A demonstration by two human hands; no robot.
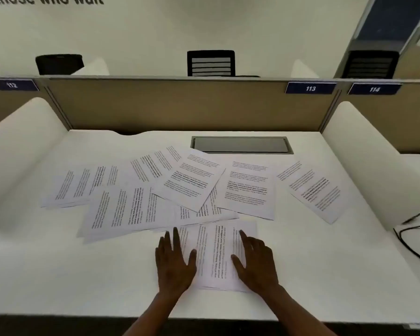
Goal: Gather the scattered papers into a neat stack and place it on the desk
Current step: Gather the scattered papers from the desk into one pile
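Several printed white sheets lie scattered and overlapping across the white desk (58, 275). The nearest sheet (215, 255) lies in front of me, turned sideways, and seems to top a thin pile. My left hand (174, 261) rests flat on its left edge, fingers spread. My right hand (256, 260) lies flat on its right edge, fingers apart. Neither hand grips anything. Further back lie a sheet at the left (83, 184), a large one (121, 212), a tilted middle one (189, 179), another (249, 187), and a separate one at the far right (310, 187).
A dark recessed cable panel (240, 144) sits at the back of the desk. White curved dividers (22, 151) (364, 154) flank both sides, with a tan partition (180, 103) behind. Black cables (412, 238) hang at the right. Chairs stand beyond the partition.
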